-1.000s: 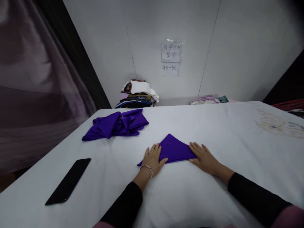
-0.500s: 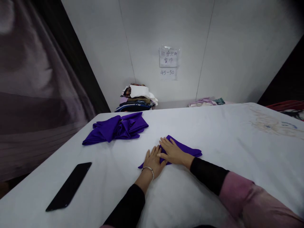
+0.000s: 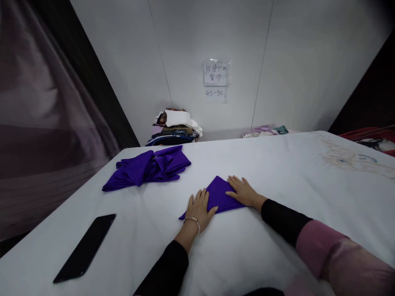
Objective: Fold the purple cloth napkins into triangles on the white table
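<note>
A purple cloth napkin (image 3: 219, 195), folded into a triangle, lies flat on the white-covered table with its peak pointing away from me. My left hand (image 3: 199, 209), a bracelet at its wrist, rests flat with fingers spread over the napkin's left part. Over the right part lies my right hand (image 3: 242, 191), also flat with its fingers apart, covering that side's edge. The middle of the napkin shows between both hands. Neither hand grips anything.
A crumpled heap of purple cloths (image 3: 148, 168) lies at the table's back left. A black flat slab like a phone (image 3: 85, 248) is at the left front. Behind the table, a stack of folded clothes (image 3: 175, 127) stands against the wall below a paper sign (image 3: 216, 80).
My right hand has slid rightward, from beside my left hand to the napkin's right part, uncovering its middle. My left hand has stayed in place. The view has shifted slightly.
</note>
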Demonstrator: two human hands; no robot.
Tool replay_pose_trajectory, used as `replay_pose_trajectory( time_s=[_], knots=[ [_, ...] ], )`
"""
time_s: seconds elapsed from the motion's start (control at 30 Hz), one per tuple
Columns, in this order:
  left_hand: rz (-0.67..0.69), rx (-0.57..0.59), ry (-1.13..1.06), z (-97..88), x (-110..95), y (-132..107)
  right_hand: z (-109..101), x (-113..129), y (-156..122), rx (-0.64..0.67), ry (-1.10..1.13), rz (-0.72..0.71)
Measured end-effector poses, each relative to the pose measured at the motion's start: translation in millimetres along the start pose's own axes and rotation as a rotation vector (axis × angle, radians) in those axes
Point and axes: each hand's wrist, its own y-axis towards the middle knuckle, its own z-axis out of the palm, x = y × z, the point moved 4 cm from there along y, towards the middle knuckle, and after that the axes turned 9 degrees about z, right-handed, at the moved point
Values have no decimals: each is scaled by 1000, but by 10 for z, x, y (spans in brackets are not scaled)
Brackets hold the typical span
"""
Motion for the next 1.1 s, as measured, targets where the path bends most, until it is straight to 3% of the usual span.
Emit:
replay_pose_trajectory(
  time_s=[0.1,0.17,0.27,0.37,0.47,0.57,0.87,0.97,1.1],
  knots=[
    [-1,-11,-3,-1,5,3,-66,-240,-125,-9,-38,111],
    [-2,-5,2,3,7,6,-136,-244,-192,-61,-53,164],
    [-1,-1,30,5,8,11,-191,90,-254,-122,-19,66],
    [1,13,64,13,12,19,-122,559,-294,-51,54,-142],
    [1,15,88,23,21,31,-33,741,-342,16,92,-239],
    [9,2,92,29,27,44,-13,559,-413,29,95,-206],
    [19,-24,53,76,64,49,-140,-414,-741,41,62,17],
    [21,-31,38,77,70,47,-201,-686,-844,25,188,115],
    [25,-42,6,25,54,33,-306,-882,-989,-120,457,211]
  ],
)
